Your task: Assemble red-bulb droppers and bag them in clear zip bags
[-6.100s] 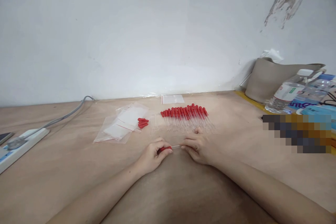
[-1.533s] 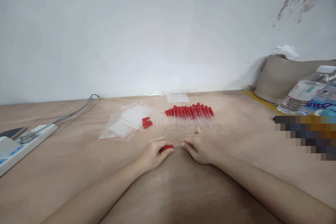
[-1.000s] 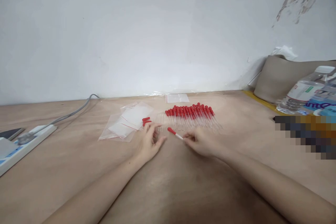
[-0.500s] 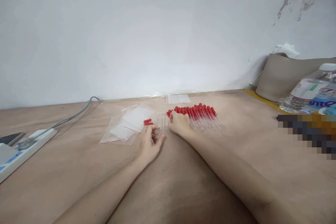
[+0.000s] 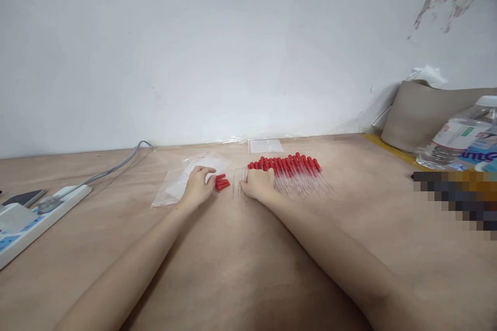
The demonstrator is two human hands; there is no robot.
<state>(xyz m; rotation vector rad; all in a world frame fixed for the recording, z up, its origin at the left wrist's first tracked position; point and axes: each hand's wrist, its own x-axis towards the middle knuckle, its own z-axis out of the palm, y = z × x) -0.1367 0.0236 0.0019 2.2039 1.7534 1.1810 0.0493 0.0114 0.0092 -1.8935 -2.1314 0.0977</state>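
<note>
Your left hand lies on table, fingers loosely curled, tips touching loose red caps; no grip visible. Your right hand rests by clear tubes, fingers bent; can't tell whether it grips one. Capped droppers in row just right. Bags under left hand.
</note>
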